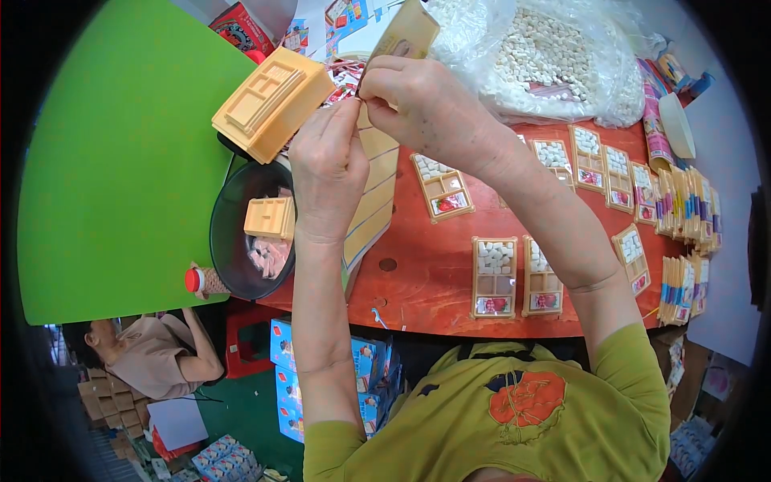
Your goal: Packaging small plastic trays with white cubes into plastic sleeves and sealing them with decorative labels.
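Note:
My left hand is closed, its fingertips pinched together against those of my right hand. What the left fingers hold is hidden. From behind my right hand's bent fingers rises a flat tan printed packet, and those fingers are closed on its lower edge. Just left of the hands sit stacked tan compartment trays. Red and white sachets show partly behind my fingers. Beneath my wrists lies a tan striped panel on the red table.
A dark bowl holds a tan tray and pink pieces. Trays with white cubes stand on the right, near filled upright trays. A clear bag of white cubes lies behind. Another person sits lower left, beside a green board.

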A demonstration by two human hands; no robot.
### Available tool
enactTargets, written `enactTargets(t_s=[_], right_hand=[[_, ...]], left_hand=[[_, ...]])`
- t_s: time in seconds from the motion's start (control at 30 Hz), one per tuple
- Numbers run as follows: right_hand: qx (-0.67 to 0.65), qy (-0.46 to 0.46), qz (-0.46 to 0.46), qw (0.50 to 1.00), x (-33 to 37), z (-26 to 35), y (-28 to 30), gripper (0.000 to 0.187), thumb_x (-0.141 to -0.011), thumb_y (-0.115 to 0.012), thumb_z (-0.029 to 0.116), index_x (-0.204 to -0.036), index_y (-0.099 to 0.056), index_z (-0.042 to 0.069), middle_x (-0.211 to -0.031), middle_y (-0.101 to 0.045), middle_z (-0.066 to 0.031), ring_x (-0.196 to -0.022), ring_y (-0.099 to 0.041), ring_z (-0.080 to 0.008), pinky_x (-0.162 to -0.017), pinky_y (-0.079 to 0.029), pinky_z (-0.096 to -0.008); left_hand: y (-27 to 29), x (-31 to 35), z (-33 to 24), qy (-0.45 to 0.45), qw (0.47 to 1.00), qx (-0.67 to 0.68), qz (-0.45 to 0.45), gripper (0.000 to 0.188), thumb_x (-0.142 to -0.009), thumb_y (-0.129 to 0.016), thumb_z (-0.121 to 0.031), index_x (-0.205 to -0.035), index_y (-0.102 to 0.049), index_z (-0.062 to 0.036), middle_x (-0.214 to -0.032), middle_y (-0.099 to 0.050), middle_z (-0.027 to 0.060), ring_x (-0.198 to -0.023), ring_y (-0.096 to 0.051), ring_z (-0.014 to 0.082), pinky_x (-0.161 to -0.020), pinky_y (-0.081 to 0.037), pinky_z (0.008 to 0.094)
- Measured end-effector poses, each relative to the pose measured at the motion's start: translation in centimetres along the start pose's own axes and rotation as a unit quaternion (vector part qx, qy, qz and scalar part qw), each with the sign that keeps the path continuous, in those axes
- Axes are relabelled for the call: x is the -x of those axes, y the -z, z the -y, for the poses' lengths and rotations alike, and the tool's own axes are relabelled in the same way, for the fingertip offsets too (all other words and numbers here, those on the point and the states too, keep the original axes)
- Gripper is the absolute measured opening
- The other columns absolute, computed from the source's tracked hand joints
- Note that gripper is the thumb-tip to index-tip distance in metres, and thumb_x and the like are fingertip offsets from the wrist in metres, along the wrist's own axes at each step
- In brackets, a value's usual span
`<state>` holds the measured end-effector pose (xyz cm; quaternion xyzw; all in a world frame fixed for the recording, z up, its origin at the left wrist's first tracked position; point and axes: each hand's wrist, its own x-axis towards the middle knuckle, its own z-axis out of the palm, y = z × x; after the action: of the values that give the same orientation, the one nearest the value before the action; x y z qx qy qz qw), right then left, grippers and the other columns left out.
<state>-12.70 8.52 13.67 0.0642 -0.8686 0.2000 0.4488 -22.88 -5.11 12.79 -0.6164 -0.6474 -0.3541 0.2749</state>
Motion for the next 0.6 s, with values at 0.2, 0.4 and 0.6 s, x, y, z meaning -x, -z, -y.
enactTargets(t_s=[0.2,0.4,0.6], right_hand=[[-0.092,-0.097,-0.074,0.988,0.6,-1.1,-1.2,0.012,-0.081,-0.066,0.003,-0.091,-0.062,-0.002,-0.083,-0.064,-0.0110,-0.073,-0.066,-0.0221,-0.068,-0.053,-0.0322],[-0.315,-0.355,-0.227,0.850,3.7,-6.8,5.0,0.019,-0.089,-0.062,0.009,-0.100,-0.063,-0.006,-0.097,-0.067,-0.0142,-0.090,-0.068,-0.0208,-0.082,-0.058,-0.0344],[-0.310,-0.404,-0.328,0.796,11.3,-9.4,16.1,0.018,-0.094,-0.056,0.008,-0.105,-0.058,-0.006,-0.103,-0.066,-0.0165,-0.096,-0.068,-0.0265,-0.089,-0.058,-0.0419]], left_hand=[[-1.7,0.4,-0.8,0.174,0.972,0.146,-0.066,0.013,-0.093,-0.061,-0.001,-0.102,-0.067,0.0060,-0.087,-0.071,0.0132,-0.072,-0.067,0.0199,-0.068,-0.051,0.0314],[-2.7,0.6,4.1,0.425,0.797,0.395,-0.168,0.022,-0.098,-0.057,-0.010,-0.104,-0.069,0.0073,-0.092,-0.069,0.0049,-0.079,-0.061,0.0075,-0.072,-0.049,0.0226],[-7.8,-0.4,9.4,0.472,0.784,0.374,-0.151,0.023,-0.094,-0.055,-0.005,-0.106,-0.066,0.0110,-0.101,-0.069,0.0123,-0.087,-0.066,0.0147,-0.077,-0.052,0.0266]])
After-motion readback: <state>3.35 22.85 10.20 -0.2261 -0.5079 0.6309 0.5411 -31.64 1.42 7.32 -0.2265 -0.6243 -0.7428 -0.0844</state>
